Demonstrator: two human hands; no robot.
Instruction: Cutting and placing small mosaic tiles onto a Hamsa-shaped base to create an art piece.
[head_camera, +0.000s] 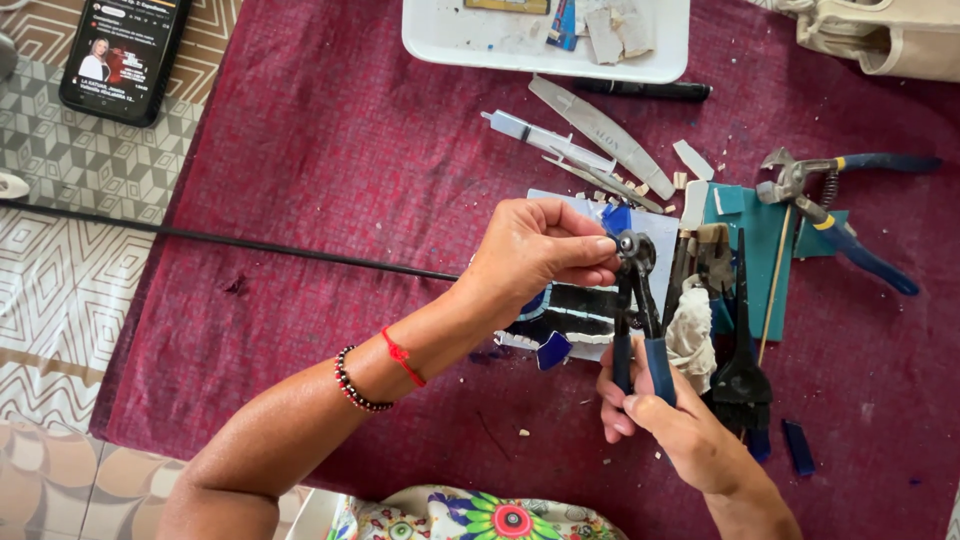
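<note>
My right hand (668, 418) grips the blue handles of wheeled tile nippers (637, 300), held upright with the jaws at the top. My left hand (535, 250) pinches a small blue tile piece (615, 219) right at the nipper jaws. Under both hands lies a mosaic panel (585, 305) with dark blue and white pieces, partly hidden by my left hand. A loose dark blue shard (553, 350) lies at its near edge.
A second pair of blue-handled pliers (835, 205) lies at the right on teal tiles (765, 255). A white tray (545, 40) with scraps sits at the top. Grey tile strips (600, 135), a black brush (741, 375), a white rag (692, 335), a phone (122, 55) and a black rod (230, 240) surround the work on the maroon cloth.
</note>
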